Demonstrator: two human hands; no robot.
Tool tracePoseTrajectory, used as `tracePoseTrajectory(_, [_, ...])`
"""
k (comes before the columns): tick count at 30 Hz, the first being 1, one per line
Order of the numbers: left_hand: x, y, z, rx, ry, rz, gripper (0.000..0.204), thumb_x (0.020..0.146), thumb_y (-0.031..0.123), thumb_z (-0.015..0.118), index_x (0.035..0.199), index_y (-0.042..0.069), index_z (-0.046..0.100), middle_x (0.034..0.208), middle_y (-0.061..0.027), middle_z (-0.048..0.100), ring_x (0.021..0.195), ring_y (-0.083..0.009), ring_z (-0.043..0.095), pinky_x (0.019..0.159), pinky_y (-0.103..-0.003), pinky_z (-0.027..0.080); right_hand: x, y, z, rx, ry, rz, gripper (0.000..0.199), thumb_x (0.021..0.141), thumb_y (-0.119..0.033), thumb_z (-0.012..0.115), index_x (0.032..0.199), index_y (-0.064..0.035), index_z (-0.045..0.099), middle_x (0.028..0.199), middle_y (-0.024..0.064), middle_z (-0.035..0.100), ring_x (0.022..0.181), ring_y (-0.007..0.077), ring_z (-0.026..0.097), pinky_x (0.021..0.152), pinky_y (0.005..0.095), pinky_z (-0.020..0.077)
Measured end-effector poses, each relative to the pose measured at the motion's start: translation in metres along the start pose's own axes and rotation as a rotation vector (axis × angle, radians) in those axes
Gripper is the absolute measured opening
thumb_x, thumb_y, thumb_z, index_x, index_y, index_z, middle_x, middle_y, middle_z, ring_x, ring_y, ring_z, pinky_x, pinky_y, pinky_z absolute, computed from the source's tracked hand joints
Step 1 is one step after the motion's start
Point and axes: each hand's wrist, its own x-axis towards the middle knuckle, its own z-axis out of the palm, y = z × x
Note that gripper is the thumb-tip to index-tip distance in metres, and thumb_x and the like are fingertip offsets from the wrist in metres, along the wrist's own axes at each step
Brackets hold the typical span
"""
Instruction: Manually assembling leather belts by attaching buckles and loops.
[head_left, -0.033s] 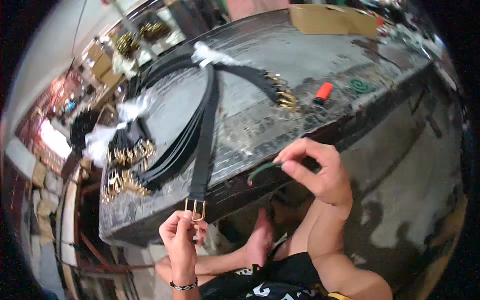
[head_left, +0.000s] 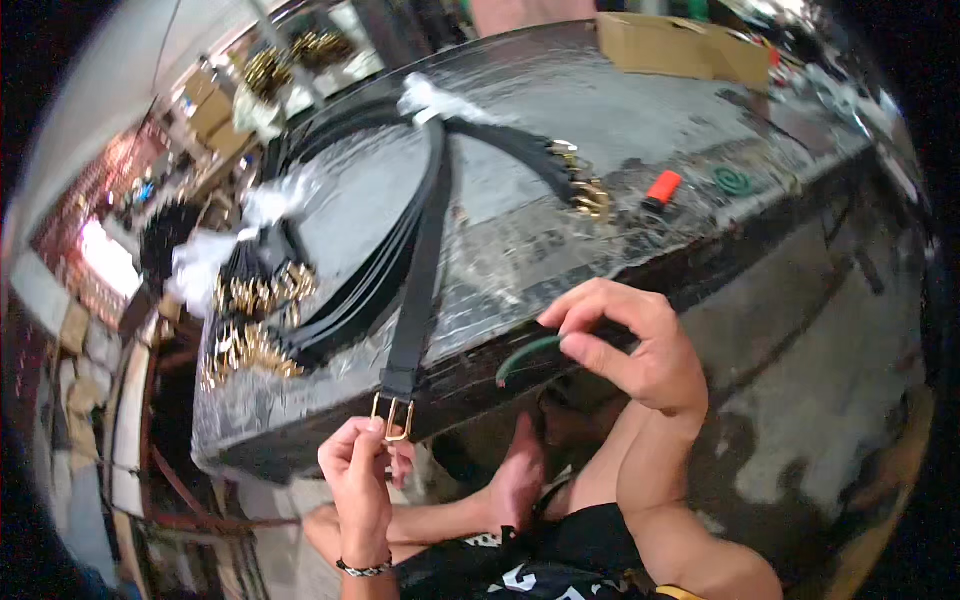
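A black belt (head_left: 420,270) runs down off the table's near edge, and my left hand (head_left: 358,465) pinches the gold-coloured frame of its buckle (head_left: 398,418) between thumb and fingers. To the right, my right hand (head_left: 635,345) holds a short curved piece of green mosquito coil (head_left: 527,353) between thumb and fingertips. The piece's free end looks reddish and points toward the belt, apart from it. More black belts (head_left: 365,295) lie in a bent bundle on the table, tied with white plastic (head_left: 430,97) at the far side.
The dark, worn table (head_left: 500,270) lies ahead. On it are a red-orange block with a black end (head_left: 662,190), a green mosquito coil (head_left: 732,180), a cardboard box (head_left: 680,50) and gold buckles (head_left: 250,350) in clusters at left. My bare foot (head_left: 522,470) is below the table edge.
The table and belts sit slightly farther right in the picture. The free end of the coil piece has dipped a little; both hands keep their grip.
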Motion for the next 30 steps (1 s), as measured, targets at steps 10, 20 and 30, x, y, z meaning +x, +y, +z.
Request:
tracePoseTrajectory(10, [0.001, -0.011, -0.03, 0.223, 0.045, 0.129, 0.017, 0.105, 0.014, 0.066, 0.106, -0.002, 0.073, 0.081, 0.0004, 0.069, 0.069, -0.0029, 0.056, 0.058, -0.02, 0.042, 0.071, 0.011, 0.05, -0.496, -0.448, -0.233, 0.012, 0.089, -0.012, 0.075, 0.094, -0.0038, 0.068, 0.136, 0.0208, 0.065, 0.128, 0.0384, 0.061, 0.111, 0.0466, 0.0442])
tracePoseTrajectory(20, [-0.013, 0.031, -0.002, 0.738, 0.312, 0.65, 0.044, 0.079, -0.008, 0.068, 0.122, 0.003, 0.069, 0.098, -0.0097, 0.063, 0.076, -0.0168, 0.055, 0.064, -0.031, 0.045, 0.062, 0.01, 0.029, -0.051, -0.44, 0.088, 0.013, 0.088, -0.01, 0.075, 0.093, -0.0002, 0.068, 0.139, 0.0212, 0.066, 0.132, 0.0347, 0.061, 0.114, 0.0433, 0.0418])
tracePoseTrajectory(30, [0.03, 0.001, 0.016, 0.501, 0.196, 0.616, 0.016, 0.089, -0.001, 0.08, 0.103, -0.002, 0.073, 0.084, -0.0081, 0.063, 0.066, -0.0113, 0.055, 0.056, -0.027, 0.045, 0.064, 0.008, 0.034, 0.071, -0.412, 0.047, 0.012, 0.089, -0.01, 0.075, 0.091, -0.0006, 0.067, 0.126, 0.0189, 0.072, 0.123, 0.0342, 0.066, 0.109, 0.0421, 0.0464])
